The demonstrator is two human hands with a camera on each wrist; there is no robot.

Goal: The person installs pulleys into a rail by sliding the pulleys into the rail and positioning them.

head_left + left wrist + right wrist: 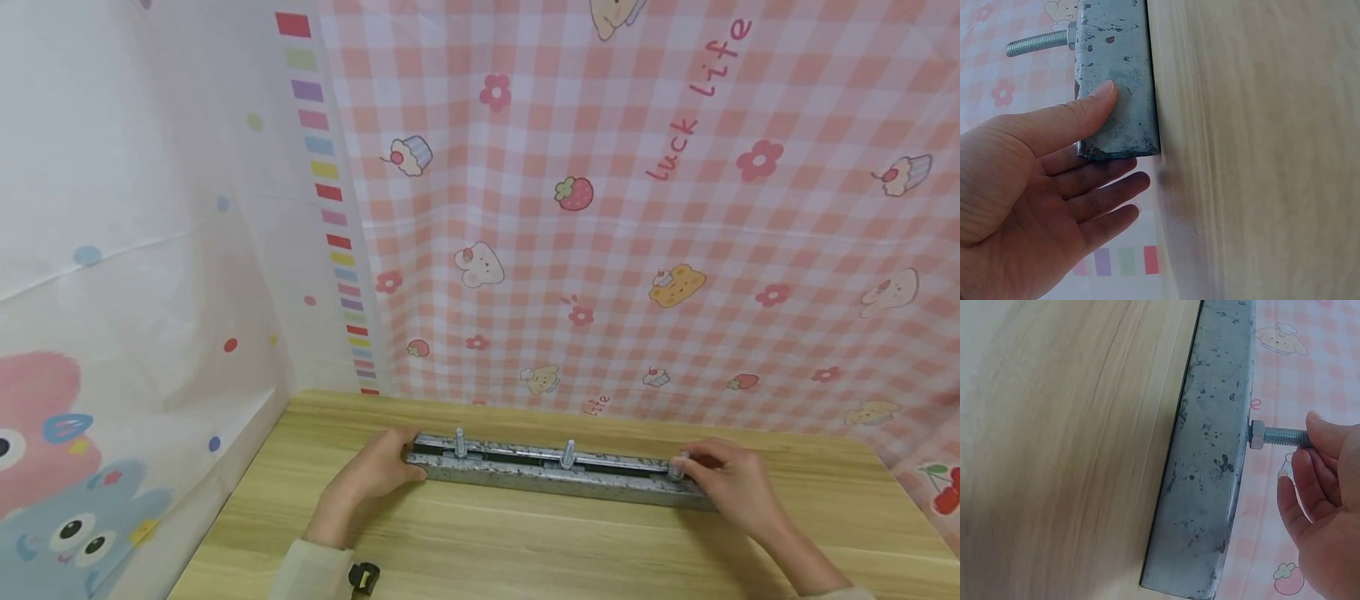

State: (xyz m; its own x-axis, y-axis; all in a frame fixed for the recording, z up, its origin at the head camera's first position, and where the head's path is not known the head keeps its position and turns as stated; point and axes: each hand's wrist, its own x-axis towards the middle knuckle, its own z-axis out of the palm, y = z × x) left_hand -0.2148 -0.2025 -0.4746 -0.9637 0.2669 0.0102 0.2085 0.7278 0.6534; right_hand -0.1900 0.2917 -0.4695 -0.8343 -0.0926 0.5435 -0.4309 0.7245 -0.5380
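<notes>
A grey, scuffed metal channel (517, 479) with a slot along its top lies across the wooden table. Three threaded bolts stand up from the slot: a left bolt (460, 442), a middle bolt (568, 454) and a right bolt (677, 468). My left hand (377, 468) holds the channel's left end, thumb on the front face and the other fingers around the end and behind. In the right wrist view, my right hand (1332, 494) pinches the free end of the right bolt between thumb and fingers. A hex nut (1257, 435) sits at that bolt's base, against the channel.
The wooden table (480, 550) meets a pink checked cloth (525, 275) just behind the channel. A white patterned cloth (180, 292) hangs at the left. Beside the left sleeve (311, 571) is a small black object (364, 577).
</notes>
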